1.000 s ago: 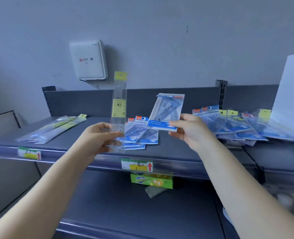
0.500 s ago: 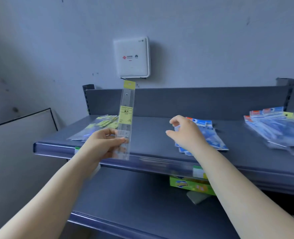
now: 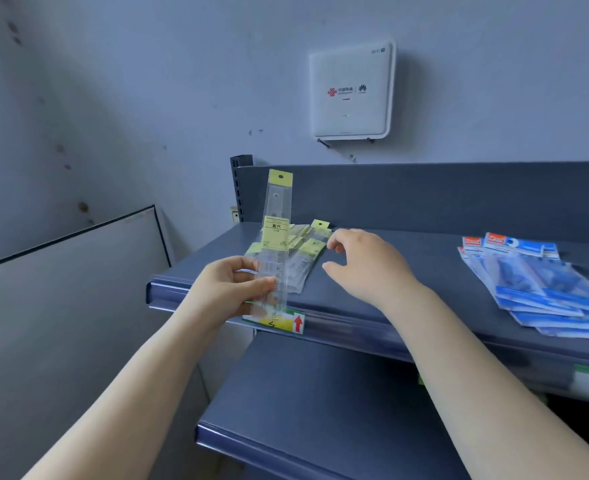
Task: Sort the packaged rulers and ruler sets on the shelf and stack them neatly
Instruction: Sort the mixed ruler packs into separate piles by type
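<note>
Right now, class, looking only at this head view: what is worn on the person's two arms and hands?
Nothing is visible on them. The left hand and right hand are bare, with no gloves, rings or watch in view. Both forearms are uncovered up to the frame's bottom edge; no sleeve shows.

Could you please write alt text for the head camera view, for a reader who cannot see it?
A person's left hand holds a packaged ruler upright over a grey shelf, while the empty right hand reaches toward a pile of similar rulers. Blue ruler sets lie fanned out further right.
</note>
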A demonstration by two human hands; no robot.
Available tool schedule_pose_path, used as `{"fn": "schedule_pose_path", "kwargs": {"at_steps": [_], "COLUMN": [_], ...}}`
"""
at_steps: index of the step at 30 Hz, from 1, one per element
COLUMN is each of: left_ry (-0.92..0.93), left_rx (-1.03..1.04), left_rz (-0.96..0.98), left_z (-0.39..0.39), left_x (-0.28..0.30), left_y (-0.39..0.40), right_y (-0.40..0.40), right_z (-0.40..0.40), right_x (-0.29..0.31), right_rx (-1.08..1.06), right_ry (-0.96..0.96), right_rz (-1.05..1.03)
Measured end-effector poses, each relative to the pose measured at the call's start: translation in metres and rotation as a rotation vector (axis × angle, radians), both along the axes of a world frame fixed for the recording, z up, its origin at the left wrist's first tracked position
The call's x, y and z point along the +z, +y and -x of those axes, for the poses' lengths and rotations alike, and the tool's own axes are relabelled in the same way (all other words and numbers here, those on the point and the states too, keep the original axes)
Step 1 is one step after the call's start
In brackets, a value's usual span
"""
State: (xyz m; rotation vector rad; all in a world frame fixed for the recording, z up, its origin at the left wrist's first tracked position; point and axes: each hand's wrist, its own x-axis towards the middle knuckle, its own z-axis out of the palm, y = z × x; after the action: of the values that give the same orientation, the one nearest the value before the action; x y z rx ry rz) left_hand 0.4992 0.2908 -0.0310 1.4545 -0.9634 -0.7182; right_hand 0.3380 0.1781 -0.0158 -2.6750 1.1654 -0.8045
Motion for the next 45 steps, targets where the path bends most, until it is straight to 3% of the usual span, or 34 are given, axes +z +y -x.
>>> {"fn": "schedule_pose_path", "kwargs": {"at_steps": [11,21,23,26,31,38,45], "left_ry": [-0.166,-0.075,-0.253,-0.728,-1.163,-1.415,-1.513], "left_rx": [0.103,-0.014,-0.018,0.025,-0.115,-0.176,-0.262], "left_rz": [0.007,-0.022,-0.085,-0.165,-0.092,0.130,0.261], "left_z": [-0.069,-0.121,-0.126,-0.137,-0.140,-0.100,-0.022], "left_x": [0.009,0.005,0.000,-0.007,-0.006,0.012,0.020], "left_y": [-0.045,-0.092,-0.102,-0.114,-0.119,-0.119,-0.123], "right_y": [-0.030,-0.039,-0.041,-0.042,-0.030,-0.008,0.011], "right_z": [-0.070,-0.111,-0.117,-0.121,-0.123,-0.092,-0.019], "right_x": [-0.010,-0.008,-0.008,-0.006,-0.002,0.008,0.018], "right_rx": [-0.020,-0.094,-0.147,-0.246,-0.348,-0.501,-0.680], "right_ry": [0.048,0.096,0.105,0.127,0.159,0.261,0.321], "right_rz": [0.028,0.052,0.054,0.086,0.129,0.212,0.214]}}
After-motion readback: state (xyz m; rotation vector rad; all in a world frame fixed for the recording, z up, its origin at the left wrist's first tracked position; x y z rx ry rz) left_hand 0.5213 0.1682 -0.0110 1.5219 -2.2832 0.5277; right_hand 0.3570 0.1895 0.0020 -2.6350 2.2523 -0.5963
